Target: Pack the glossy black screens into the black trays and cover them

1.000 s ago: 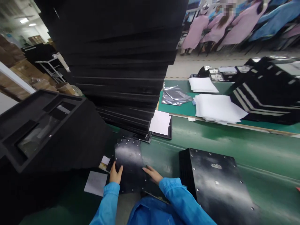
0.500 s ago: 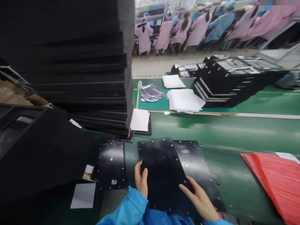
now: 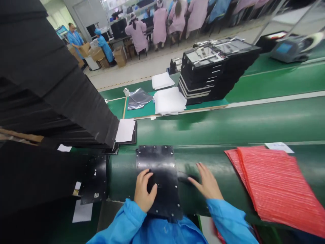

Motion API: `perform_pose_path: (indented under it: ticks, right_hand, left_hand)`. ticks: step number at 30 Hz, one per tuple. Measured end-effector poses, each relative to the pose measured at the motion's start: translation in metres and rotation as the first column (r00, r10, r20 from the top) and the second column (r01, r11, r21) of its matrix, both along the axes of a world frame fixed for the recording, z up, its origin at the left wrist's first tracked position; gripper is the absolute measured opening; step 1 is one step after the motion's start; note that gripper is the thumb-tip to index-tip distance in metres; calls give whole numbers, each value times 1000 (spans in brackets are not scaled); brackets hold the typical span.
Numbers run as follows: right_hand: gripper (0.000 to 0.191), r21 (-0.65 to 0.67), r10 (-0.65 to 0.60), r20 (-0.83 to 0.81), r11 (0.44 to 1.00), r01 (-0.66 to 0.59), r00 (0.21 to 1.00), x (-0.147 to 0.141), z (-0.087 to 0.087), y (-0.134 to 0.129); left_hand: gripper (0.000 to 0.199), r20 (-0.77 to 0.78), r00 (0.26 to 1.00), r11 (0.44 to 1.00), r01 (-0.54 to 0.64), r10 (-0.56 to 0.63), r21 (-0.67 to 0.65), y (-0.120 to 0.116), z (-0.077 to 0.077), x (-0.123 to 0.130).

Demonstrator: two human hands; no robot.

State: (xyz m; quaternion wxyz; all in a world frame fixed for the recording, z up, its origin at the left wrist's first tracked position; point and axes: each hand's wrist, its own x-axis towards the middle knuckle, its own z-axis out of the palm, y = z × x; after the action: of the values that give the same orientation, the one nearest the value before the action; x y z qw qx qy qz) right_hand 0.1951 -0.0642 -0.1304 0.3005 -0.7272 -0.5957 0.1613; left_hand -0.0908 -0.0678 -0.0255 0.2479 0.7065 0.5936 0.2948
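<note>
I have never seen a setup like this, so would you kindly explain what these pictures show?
There is no robot here: these are a person's bare hands in blue sleeves, and every picture comes from one camera worn on the head, looking forward and down. Now the left hand lies over a black panel dotted with pale studs along its edges. The right hand is spread beside it, apparently holding nothing. The panel lies on a green work surface. To the right are red sheets; to the left, another studded panel and a tall black stack. Further back are white sheets.
</note>
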Motion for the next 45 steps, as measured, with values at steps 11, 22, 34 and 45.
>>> perform_pose_path:
  ticks: [11, 22, 34, 45]
  right_hand:
    - [69, 2, 226, 182, 973, -231, 957, 2, -62, -25]
    - [67, 72, -44, -376, 995, 76, 926, 26, 17, 29]
    - [21, -208, 573, 335, 819, -535, 748, -47, 78, 22]
    - [31, -219, 608, 451, 785, -579, 654, -21, 78, 31]
  left_hand:
    - [65, -480, 866, 990, 131, -139, -50, -10, -13, 70]
    - [58, -498, 856, 990, 139, -139, -36, -11, -10, 66]
    - [87, -477, 866, 988, 116, -149, -98, -10, -12, 69]
    - [101, -412, 876, 954, 152, -252, -260, -8, 1, 71]
